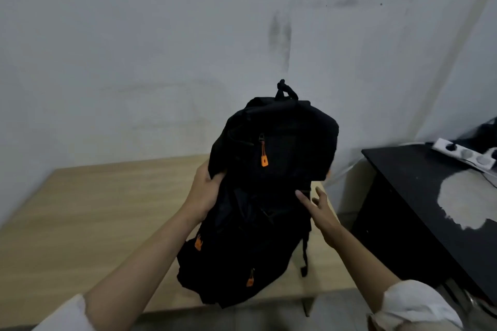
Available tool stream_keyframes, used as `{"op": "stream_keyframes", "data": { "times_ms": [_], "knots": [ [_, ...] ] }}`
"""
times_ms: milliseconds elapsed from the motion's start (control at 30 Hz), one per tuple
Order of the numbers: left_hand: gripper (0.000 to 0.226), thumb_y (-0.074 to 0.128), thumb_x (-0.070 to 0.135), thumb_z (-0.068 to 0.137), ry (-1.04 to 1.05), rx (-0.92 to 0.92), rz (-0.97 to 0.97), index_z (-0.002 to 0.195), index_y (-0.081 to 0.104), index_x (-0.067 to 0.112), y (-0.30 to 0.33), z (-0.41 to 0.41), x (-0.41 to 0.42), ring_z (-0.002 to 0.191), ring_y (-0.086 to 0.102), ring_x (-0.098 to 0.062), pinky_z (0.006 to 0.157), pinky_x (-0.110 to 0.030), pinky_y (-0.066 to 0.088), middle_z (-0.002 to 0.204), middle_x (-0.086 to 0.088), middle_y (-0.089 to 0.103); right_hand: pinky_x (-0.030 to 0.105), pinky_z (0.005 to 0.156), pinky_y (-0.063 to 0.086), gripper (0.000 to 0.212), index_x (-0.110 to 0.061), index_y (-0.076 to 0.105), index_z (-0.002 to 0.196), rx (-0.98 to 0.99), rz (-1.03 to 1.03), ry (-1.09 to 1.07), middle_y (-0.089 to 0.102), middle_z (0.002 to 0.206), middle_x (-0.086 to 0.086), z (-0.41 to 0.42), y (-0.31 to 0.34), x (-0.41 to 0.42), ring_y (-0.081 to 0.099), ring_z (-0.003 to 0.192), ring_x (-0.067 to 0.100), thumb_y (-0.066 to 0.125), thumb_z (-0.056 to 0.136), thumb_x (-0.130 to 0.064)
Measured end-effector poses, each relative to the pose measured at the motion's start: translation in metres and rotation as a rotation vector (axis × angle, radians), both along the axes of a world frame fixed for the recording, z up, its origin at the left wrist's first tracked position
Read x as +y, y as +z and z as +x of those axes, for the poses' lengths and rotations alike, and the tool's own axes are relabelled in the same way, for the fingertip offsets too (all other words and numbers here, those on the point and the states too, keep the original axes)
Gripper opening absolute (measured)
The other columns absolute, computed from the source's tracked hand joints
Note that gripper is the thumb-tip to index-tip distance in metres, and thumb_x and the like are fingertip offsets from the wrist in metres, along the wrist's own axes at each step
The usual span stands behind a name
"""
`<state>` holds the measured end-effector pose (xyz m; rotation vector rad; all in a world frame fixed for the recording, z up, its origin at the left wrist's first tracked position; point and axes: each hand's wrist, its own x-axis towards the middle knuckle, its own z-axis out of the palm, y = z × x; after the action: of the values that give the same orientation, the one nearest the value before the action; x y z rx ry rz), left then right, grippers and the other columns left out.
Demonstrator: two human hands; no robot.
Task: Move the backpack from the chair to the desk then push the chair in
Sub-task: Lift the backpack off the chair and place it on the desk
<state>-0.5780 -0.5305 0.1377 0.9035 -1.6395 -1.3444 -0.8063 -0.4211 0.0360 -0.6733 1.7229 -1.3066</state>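
The left hand (205, 191) is closed on the left flank of the black fabric backpack with orange zip pulls (269, 196), a fold of cloth being pinched between thumb and fingers. The right hand (321, 212) is spread open at the backpack's right side; its fingertips (299, 193) lie against or just beside the fabric, and whether they touch cannot be told. The backpack is held upright over the right part of the light wooden desk (94, 223), its lower end reaching the desk's front edge; whether it rests on the surface or hangs just above it cannot be told. A black strap (304, 258) hangs down at its right side. The left and middle stretches of the desk top are left bare as far as the grey-white wall (134, 48) along the back edge. Only a narrow strip of desk top is seen between the backpack and the desk's right edge. Beyond that edge, across a slim gap, a black table with a worn pale patch (419, 196) stands, and a white power strip (465, 154) lies at its far corner.
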Motion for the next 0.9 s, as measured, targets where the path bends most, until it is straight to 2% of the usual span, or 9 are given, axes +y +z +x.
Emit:
{"op": "stream_keyframes", "data": {
  "times_ms": [133, 233, 333, 500, 567, 633, 700, 800, 900],
  "knots": [
    [0.025, 0.051, 0.006, 0.094, -0.014, 0.031, 0.120, 0.098, 0.066, 0.025, -0.004, -0.040, -0.048, 0.093, 0.070, -0.016, 0.078, -0.027, 0.057, 0.098, 0.003, 0.073, 0.035, 0.102, 0.040, 0.090, -0.031, 0.029, 0.144, -0.141, -0.085, 0.128, 0.047, 0.139, -0.005, -0.040, -0.005, -0.051, 0.049, 0.122, 0.015, 0.063, 0.071, -0.070],
    [0.022, 0.051, 0.009, 0.094, 0.013, 0.023, 0.209, 0.099, 0.065, 0.025, -0.012, -0.067, -0.082, 0.093, 0.069, -0.017, 0.080, -0.030, 0.054, 0.100, 0.002, 0.072, 0.032, 0.097, 0.044, 0.069, -0.029, 0.044, 0.133, -0.173, -0.088, 0.070, 0.055, 0.130, -0.006, -0.061, -0.009, -0.081, 0.054, 0.116, 0.013, 0.057, 0.077, -0.067],
    [0.017, 0.054, 0.013, 0.093, 0.042, 0.005, 0.284, 0.105, 0.065, 0.019, -0.028, -0.088, -0.118, 0.099, 0.067, -0.023, 0.087, -0.037, 0.052, 0.107, -0.004, 0.071, 0.035, 0.095, 0.046, 0.048, -0.031, 0.052, 0.115, -0.057, -0.011, 0.009, 0.060, 0.118, -0.004, -0.080, -0.011, -0.108, 0.058, 0.107, 0.017, 0.051, 0.082, -0.065],
    [0.020, 0.054, 0.011, 0.093, 0.072, -0.048, 0.383, 0.111, 0.063, 0.011, -0.056, -0.108, -0.170, 0.096, 0.067, -0.026, 0.084, -0.039, 0.052, 0.111, -0.012, 0.069, 0.048, 0.085, 0.052, 0.062, -0.012, 0.065, 0.088, 0.108, 0.098, -0.075, 0.069, 0.092, 0.009, -0.100, -0.019, -0.141, 0.065, 0.085, 0.024, 0.049, 0.078, -0.071],
    [0.022, 0.054, 0.011, 0.093, 0.076, -0.098, 0.377, 0.114, 0.062, 0.011, -0.064, -0.112, -0.185, 0.099, 0.065, -0.027, 0.088, -0.041, 0.051, 0.110, -0.008, 0.068, 0.046, 0.079, 0.053, 0.073, -0.002, 0.065, 0.089, 0.173, 0.143, -0.042, 0.069, 0.088, 0.014, -0.109, -0.018, -0.152, 0.065, 0.081, 0.026, 0.049, 0.078, -0.072],
    [0.023, 0.056, 0.011, 0.093, 0.076, -0.133, 0.357, 0.115, 0.060, 0.014, -0.072, -0.115, -0.199, 0.099, 0.064, -0.025, 0.086, -0.038, 0.051, 0.106, -0.003, 0.068, 0.039, 0.071, 0.050, 0.073, 0.003, 0.064, 0.087, 0.250, 0.207, 0.003, 0.068, 0.083, 0.015, -0.117, -0.021, -0.166, 0.063, 0.077, 0.026, 0.046, 0.083, -0.068],
    [0.024, 0.057, 0.011, 0.092, 0.077, -0.187, 0.344, 0.114, 0.058, 0.019, -0.082, -0.118, -0.209, 0.098, 0.063, -0.022, 0.084, -0.036, 0.051, 0.105, 0.001, 0.066, 0.036, 0.066, 0.048, 0.071, 0.001, 0.063, 0.082, 0.311, 0.264, 0.041, 0.066, 0.077, 0.010, -0.124, -0.027, -0.178, 0.061, 0.072, 0.023, 0.043, 0.084, -0.068],
    [0.035, 0.061, 0.011, 0.088, 0.128, -0.313, 0.294, 0.121, 0.054, 0.017, -0.105, -0.120, -0.227, 0.107, 0.060, -0.028, 0.094, -0.047, 0.049, 0.115, -0.006, 0.064, 0.035, 0.062, 0.045, 0.067, -0.008, 0.062, 0.088, 0.372, 0.342, 0.100, 0.064, 0.080, 0.003, -0.133, -0.044, -0.195, 0.059, 0.073, 0.020, 0.040, 0.083, -0.071],
    [0.062, 0.061, 0.020, 0.086, 0.114, -0.379, 0.303, 0.139, 0.030, 0.023, -0.118, -0.119, -0.243, 0.110, 0.059, -0.029, 0.096, -0.049, 0.049, 0.121, -0.007, 0.058, 0.039, 0.070, 0.045, 0.055, -0.012, 0.057, 0.096, 0.353, 0.336, 0.057, 0.062, 0.088, 0.004, -0.136, -0.061, -0.211, 0.060, 0.083, 0.024, 0.041, 0.087, -0.064]
  ]
}}
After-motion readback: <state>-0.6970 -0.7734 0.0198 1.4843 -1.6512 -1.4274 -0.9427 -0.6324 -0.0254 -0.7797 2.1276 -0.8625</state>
